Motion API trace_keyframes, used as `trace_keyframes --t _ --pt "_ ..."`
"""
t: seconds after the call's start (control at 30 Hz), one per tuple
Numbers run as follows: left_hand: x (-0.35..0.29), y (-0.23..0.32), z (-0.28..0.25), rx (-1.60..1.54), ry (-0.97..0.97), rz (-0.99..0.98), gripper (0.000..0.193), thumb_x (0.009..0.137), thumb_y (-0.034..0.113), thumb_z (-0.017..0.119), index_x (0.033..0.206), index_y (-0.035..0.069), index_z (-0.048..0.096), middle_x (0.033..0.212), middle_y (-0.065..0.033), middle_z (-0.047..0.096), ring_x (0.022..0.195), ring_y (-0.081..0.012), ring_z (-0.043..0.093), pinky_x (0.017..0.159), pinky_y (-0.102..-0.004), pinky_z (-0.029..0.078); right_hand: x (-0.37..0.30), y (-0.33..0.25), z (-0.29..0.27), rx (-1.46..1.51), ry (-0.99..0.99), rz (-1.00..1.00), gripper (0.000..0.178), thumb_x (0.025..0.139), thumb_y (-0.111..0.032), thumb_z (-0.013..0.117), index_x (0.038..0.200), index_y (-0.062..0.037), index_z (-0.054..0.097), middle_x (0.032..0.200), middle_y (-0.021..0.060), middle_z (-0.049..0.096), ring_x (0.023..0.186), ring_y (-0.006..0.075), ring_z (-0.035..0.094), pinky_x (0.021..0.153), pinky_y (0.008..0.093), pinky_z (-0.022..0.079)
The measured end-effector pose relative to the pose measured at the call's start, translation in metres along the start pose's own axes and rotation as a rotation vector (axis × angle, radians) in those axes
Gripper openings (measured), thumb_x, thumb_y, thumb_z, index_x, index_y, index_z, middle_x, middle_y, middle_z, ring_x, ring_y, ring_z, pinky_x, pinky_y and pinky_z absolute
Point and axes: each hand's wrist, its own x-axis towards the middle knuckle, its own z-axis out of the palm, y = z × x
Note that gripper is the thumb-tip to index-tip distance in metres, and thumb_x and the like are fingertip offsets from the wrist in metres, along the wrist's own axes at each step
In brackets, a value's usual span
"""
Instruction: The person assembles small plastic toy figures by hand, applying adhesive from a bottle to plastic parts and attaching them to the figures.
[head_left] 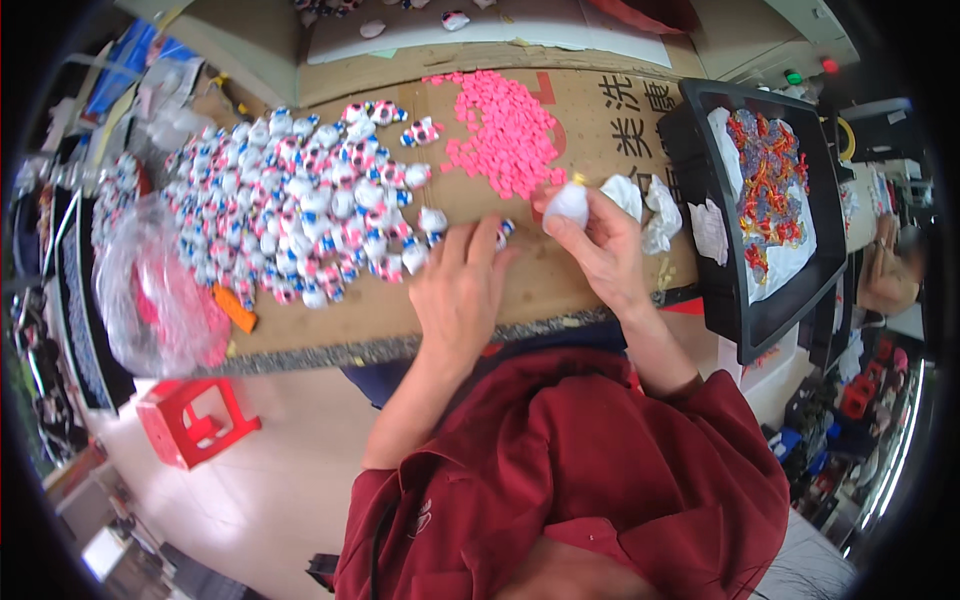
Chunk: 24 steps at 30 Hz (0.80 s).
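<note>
My right hand point(608, 255) grips a small white squeeze bottle point(568, 206) with a yellow tip, held upright over the cardboard-topped table. To its left, my left hand point(462, 290) is low over the table, its fingers bent and close together around a small white, blue and pink figurine point(504, 233). Most of that figurine is hidden by the fingers. A large heap of similar figurines point(310, 190) spreads to the left of my left hand. Beyond both hands lies a pile of small bright pink pieces point(505, 130).
A black tray point(715, 290) with red, yellow and clear pieces stands at the right. Crumpled white tissue point(660, 215) lies beside my right hand. A clear plastic bag point(135, 290) and an orange object point(234, 308) are at the left. A red stool point(180, 425) stands below.
</note>
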Motion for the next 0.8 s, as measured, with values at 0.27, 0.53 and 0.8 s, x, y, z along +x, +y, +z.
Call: trace_keyframes --t 0.27,0.53,0.8 --pt "-0.020 0.016 0.009 0.239 0.086 0.002 0.063 0.076 0.025 0.074 0.129 0.004 0.048 0.114 -0.0162 0.050 0.100 -0.0324 0.052 0.077 -0.0395 0.049 -0.024 0.017 -0.007 0.013 -0.072 -0.086 0.035 0.084 -0.016 0.069 0.112 0.0032 0.059 0.088 0.0010 0.064 0.072 0.0019 0.051 0.060 0.0181 0.042" --pt "-0.049 0.001 -0.013 -0.218 0.074 -0.145 0.056 0.074 0.004 0.072 0.126 0.005 0.053 0.124 -0.0130 0.051 0.103 -0.0274 0.057 0.080 -0.0365 0.050 -0.039 0.014 0.001 0.019 -0.094 -0.029 0.037 0.084 -0.019 0.070 0.111 0.0039 0.060 0.080 0.0003 0.064 0.062 0.0020 0.048 0.054 0.0190 0.040" --pt "-0.036 -0.015 -0.009 -0.060 0.090 -0.039 0.037 0.077 -0.006 0.064 0.112 0.006 0.063 0.111 -0.0105 0.058 0.088 -0.0224 0.064 0.071 -0.0306 0.052 -0.032 0.006 0.022 0.051 -0.193 0.137 0.036 0.086 -0.016 0.068 0.114 0.0047 0.057 0.094 0.0050 0.067 0.081 0.0059 0.060 0.068 0.0216 0.049"
